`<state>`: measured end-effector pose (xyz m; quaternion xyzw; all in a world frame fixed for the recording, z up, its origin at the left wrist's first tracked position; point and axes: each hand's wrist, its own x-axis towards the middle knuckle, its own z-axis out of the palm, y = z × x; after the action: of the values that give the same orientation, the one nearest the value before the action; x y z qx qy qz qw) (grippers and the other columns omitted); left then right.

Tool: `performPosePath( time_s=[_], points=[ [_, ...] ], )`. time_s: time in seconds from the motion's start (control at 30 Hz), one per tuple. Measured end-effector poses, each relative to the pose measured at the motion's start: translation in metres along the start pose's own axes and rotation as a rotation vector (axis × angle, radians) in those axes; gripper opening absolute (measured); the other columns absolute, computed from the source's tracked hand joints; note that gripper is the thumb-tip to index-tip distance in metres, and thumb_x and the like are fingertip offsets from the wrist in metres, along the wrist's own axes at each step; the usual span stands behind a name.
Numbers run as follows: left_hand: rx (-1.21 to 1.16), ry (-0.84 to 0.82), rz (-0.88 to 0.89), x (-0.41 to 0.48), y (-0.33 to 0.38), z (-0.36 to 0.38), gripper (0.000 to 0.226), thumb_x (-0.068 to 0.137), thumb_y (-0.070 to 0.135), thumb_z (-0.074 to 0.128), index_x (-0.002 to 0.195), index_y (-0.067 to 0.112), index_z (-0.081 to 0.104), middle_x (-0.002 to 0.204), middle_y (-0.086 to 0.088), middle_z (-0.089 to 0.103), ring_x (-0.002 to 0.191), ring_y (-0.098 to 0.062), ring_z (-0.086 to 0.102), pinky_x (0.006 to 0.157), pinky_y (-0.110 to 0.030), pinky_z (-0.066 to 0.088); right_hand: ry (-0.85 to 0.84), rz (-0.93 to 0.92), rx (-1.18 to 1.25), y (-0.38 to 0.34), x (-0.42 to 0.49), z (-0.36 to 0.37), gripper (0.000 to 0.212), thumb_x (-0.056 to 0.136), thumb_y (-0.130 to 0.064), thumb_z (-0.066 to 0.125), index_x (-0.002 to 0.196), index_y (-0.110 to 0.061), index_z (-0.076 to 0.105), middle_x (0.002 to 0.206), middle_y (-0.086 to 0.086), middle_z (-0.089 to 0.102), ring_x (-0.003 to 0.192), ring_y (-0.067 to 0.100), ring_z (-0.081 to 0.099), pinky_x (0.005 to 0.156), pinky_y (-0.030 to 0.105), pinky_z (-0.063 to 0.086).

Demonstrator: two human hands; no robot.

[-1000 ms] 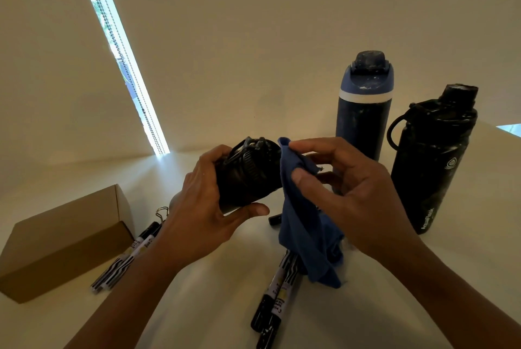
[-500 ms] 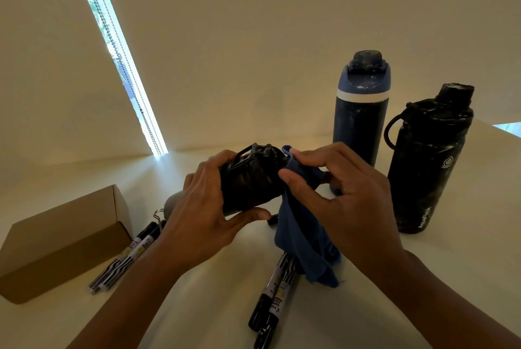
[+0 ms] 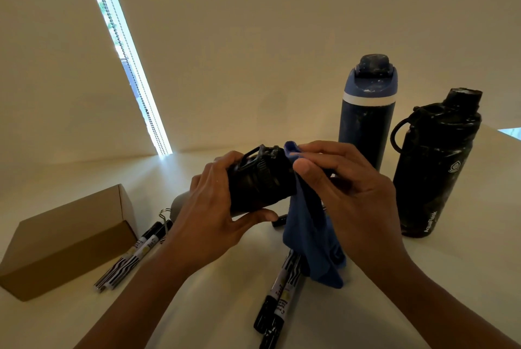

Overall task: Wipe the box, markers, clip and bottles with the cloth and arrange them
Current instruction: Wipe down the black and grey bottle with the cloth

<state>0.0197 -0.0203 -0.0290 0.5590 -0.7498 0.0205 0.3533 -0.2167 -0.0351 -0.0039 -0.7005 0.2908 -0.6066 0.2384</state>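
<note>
My left hand [image 3: 208, 219] grips a grey bottle with a black lid [image 3: 260, 179], held on its side above the table. My right hand [image 3: 346, 196] pinches the blue cloth [image 3: 310, 241] against the lid's end; the cloth hangs down to the table. A blue bottle [image 3: 366, 123] and a black bottle [image 3: 431, 171] stand upright at the right. A brown cardboard box [image 3: 67, 238] sits at the left. Two markers [image 3: 132, 255] and a metal clip [image 3: 165, 214] lie beside it. More markers [image 3: 277, 295] lie under the cloth's end.
The white table [image 3: 423, 278] ends at a cream wall behind. A bright window slit with a bead chain [image 3: 127, 52] runs down the wall at the left. A small black marker cap [image 3: 279, 220] lies under the held bottle.
My right hand has pressed the cloth closer onto the lid's end, and the bottle has tipped a little with the lid now covered more by the cloth.
</note>
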Motion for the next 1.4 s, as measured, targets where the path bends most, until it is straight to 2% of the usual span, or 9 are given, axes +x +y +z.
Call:
performPosePath(
  time_s=[0.13,0.3,0.43,0.6,0.8,1.1,1.17,1.27,1.4],
  points=[
    [0.022,0.037,0.031,0.000,0.003,-0.001,0.099,0.070,0.078,0.071,0.147,0.035,0.025,0.128,0.023,0.040,0.110,0.005,0.039,0.090,-0.031,0.043,-0.091,-0.086,-0.038,-0.001,0.000,-0.007,0.024,0.105,-0.013,0.056,0.123,-0.014,0.072,0.127,0.000,0.065,0.122,0.022,0.063,0.097,0.023,0.052],
    [0.011,0.027,0.012,0.001,0.001,-0.003,0.101,0.069,0.078,0.072,0.147,0.034,0.025,0.129,0.020,0.043,0.111,-0.002,0.044,0.092,-0.033,0.046,-0.131,-0.219,-0.246,-0.001,0.002,-0.013,0.037,0.091,-0.006,0.074,0.128,-0.011,0.069,0.125,0.001,0.064,0.088,-0.019,0.053,0.075,0.004,0.044],
    [0.028,0.034,0.016,-0.001,0.003,-0.001,0.100,0.069,0.077,0.074,0.147,0.033,0.027,0.129,0.020,0.043,0.109,0.001,0.041,0.089,-0.030,0.042,-0.080,-0.209,-0.263,0.004,0.002,-0.012,0.036,0.089,-0.017,0.079,0.124,-0.015,0.071,0.117,-0.005,0.067,0.080,-0.020,0.053,0.073,0.004,0.045],
    [-0.001,0.028,0.007,0.000,0.002,-0.003,0.102,0.069,0.076,0.076,0.147,0.033,0.027,0.130,0.021,0.042,0.113,-0.002,0.044,0.092,-0.034,0.047,-0.092,-0.207,-0.255,0.000,0.004,-0.015,0.036,0.091,-0.011,0.076,0.127,-0.012,0.070,0.112,-0.005,0.068,0.080,-0.021,0.054,0.073,0.000,0.042],
    [0.059,0.039,0.064,-0.001,0.007,0.000,0.100,0.069,0.073,0.076,0.146,0.029,0.030,0.126,0.022,0.042,0.105,0.011,0.034,0.088,-0.017,0.034,-0.004,-0.068,-0.146,0.003,-0.003,-0.008,0.024,0.090,-0.018,0.080,0.113,-0.022,0.075,0.104,-0.009,0.071,0.084,0.007,0.066,0.070,0.010,0.047],
    [0.027,0.028,0.104,-0.002,0.001,-0.001,0.097,0.069,0.075,0.076,0.144,0.033,0.031,0.123,0.038,0.031,0.107,0.009,0.038,0.090,-0.016,0.034,-0.205,-0.229,-0.277,0.003,0.008,-0.015,0.020,0.094,-0.020,0.073,0.112,-0.014,0.072,0.114,-0.005,0.066,0.106,0.012,0.066,0.088,0.022,0.055],
    [0.008,0.020,0.122,-0.004,-0.001,-0.001,0.094,0.071,0.080,0.074,0.144,0.045,0.025,0.125,0.035,0.035,0.110,0.004,0.043,0.090,-0.019,0.039,-0.214,-0.234,-0.268,0.002,0.007,-0.017,0.014,0.094,-0.018,0.073,0.107,-0.014,0.071,0.110,-0.005,0.067,0.102,0.013,0.067,0.085,0.023,0.054],
    [-0.050,0.017,0.128,-0.005,-0.002,-0.001,0.096,0.070,0.081,0.072,0.143,0.059,0.014,0.132,0.029,0.039,0.117,-0.009,0.052,0.095,-0.037,0.052,-0.090,-0.053,-0.133,0.001,0.003,-0.017,0.011,0.096,-0.020,0.069,0.106,-0.018,0.070,0.101,-0.008,0.071,0.089,0.008,0.069,0.074,0.019,0.054],
    [-0.068,-0.001,0.125,-0.005,-0.001,0.000,0.099,0.070,0.080,0.074,0.145,0.059,0.013,0.136,0.023,0.044,0.120,-0.015,0.055,0.096,-0.049,0.055,0.074,-0.068,-0.048,-0.007,-0.007,-0.009,0.017,0.098,-0.026,0.067,0.114,-0.022,0.071,0.102,-0.015,0.073,0.091,0.003,0.072,0.077,0.016,0.057]
  ],
)
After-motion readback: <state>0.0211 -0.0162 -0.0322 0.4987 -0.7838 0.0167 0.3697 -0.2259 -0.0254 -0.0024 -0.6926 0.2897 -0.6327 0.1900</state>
